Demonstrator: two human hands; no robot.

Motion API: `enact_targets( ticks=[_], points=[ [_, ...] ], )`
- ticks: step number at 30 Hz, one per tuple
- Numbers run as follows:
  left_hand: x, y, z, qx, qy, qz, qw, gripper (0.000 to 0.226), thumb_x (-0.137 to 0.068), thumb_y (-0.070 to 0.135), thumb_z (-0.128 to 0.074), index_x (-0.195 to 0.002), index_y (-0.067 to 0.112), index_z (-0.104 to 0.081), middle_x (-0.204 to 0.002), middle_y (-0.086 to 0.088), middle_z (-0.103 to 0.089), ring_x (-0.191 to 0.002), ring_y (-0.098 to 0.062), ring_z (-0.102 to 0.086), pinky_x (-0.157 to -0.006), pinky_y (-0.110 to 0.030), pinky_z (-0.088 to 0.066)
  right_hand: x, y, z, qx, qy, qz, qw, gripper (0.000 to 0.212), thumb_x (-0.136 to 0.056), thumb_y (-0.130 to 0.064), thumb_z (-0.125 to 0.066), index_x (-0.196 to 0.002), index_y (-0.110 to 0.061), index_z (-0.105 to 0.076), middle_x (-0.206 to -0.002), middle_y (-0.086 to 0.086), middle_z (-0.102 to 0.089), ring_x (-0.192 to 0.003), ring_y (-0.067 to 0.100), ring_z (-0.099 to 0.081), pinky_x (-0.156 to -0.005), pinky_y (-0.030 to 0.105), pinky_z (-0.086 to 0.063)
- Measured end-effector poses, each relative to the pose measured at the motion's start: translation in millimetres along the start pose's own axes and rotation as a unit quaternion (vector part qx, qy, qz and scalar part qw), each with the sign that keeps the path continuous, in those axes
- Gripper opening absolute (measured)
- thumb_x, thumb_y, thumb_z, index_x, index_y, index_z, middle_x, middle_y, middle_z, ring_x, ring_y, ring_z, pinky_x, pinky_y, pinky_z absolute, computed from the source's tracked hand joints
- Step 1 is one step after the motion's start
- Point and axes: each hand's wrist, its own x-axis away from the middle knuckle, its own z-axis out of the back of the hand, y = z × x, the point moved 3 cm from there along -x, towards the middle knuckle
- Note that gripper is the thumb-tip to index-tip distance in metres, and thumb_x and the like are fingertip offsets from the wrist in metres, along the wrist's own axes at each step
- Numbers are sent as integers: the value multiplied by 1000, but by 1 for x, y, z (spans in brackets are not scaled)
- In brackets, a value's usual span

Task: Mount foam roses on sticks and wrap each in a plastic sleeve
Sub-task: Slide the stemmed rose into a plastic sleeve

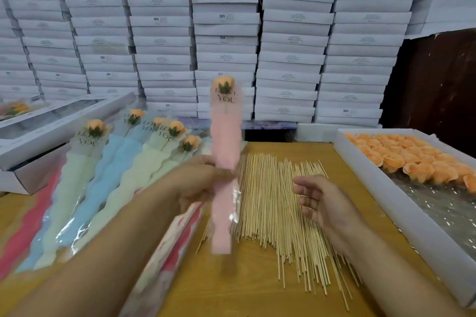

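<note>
Two hands are working over the counter. Nearest, the left hand is gripping a pink sleeve around its middle, fingers curled round it, holding it upright; motion is blurring the sleeve, so its lower end is hard to make out. An orange rose is sitting at the sleeve's top, above the printed word "YOU". The right hand is hovering just beside it, fingers loose and apart, holding nothing, above a spread of sticks lying on the counter. Left of the arms, wrapped roses in blue, pale green and red sleeves are lying fanned out, overlapping. At the right edge, a white tray is holding rows of loose orange rose heads. Behind everything, flat white boxes are standing stacked in tall columns.
</note>
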Motion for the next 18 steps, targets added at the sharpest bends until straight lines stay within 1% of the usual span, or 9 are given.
enact_targets(
  ticks=[2,4,6,8,10,12,14,16,18],
  points=[
    [-11,-2,30,-59,51,3,997,8,-91,10,-70,-97,7,-67,-85,-7,-70,-69,-18,-66,-59,-26,-54,0,0,0,2,-1,1,1000,20,-95,-21,-57,-99,-8,-72,-75,-2,-70,-65,11,-58,-55,24,-46],
    [-21,-9,62,-107,114,3,988,6,-92,9,-68,-97,6,-67,-93,-12,-69,-75,-22,-65,-65,-30,-54,-1,1,1,2,-4,2,1000,20,-94,-21,-58,-100,-9,-73,-75,-1,-71,-65,11,-59,-55,24,-47],
    [-27,-23,93,-128,173,11,977,8,-92,7,-67,-99,3,-66,-97,-17,-68,-77,-25,-64,-66,-30,-54,-1,1,1,5,-6,2,1000,20,-94,-21,-58,-100,-9,-74,-76,-1,-72,-64,10,-60,-55,23,-48],
    [-29,-41,118,-138,215,33,966,13,-92,9,-68,-102,1,-65,-92,-18,-65,-74,-27,-62,-64,-30,-51,-2,2,0,5,-7,0,1000,20,-94,-20,-58,-100,-9,-74,-76,-1,-72,-61,9,-60,-52,22,-48],
    [-29,-58,134,-149,243,57,957,14,-93,12,-69,-95,-2,-65,-76,-16,-59,-63,-28,-55,-60,-29,-45,-3,3,-1,9,-9,-1,1000,19,-94,-18,-59,-100,-9,-74,-76,0,-72,-59,8,-60,-50,21,-48],
    [-27,-69,142,-149,273,70,948,16,-92,11,-70,-88,-3,-64,-70,-15,-58,-57,-27,-52,-54,-28,-41,-3,3,-1,13,-11,3,1000,19,-94,-18,-59,-99,-9,-74,-77,0,-72,-60,8,-60,-49,21,-48],
    [-24,-74,147,-145,302,71,939,18,-91,12,-71,-88,-5,-63,-71,-16,-60,-56,-26,-53,-51,-27,-40,-3,4,-1,17,-11,5,1000,18,-94,-17,-59,-99,-10,-75,-77,0,-72,-61,9,-59,-51,22,-48],
    [-22,-74,148,-152,327,65,930,22,-89,13,-74,-94,-6,-65,-74,-16,-62,-57,-26,-55,-50,-27,-41,-3,5,-1,18,-9,5,1000,18,-94,-17,-58,-99,-10,-74,-77,0,-72,-62,10,-59,-52,23,-48],
    [-20,-72,148,-166,346,59,921,30,-86,16,-75,-103,-6,-65,-82,-20,-67,-63,-28,-59,-55,-30,-43,-3,5,-1,21,-9,6,1000,18,-95,-18,-58,-100,-10,-74,-77,0,-72,-63,11,-59,-52,23,-48]
  ],
)
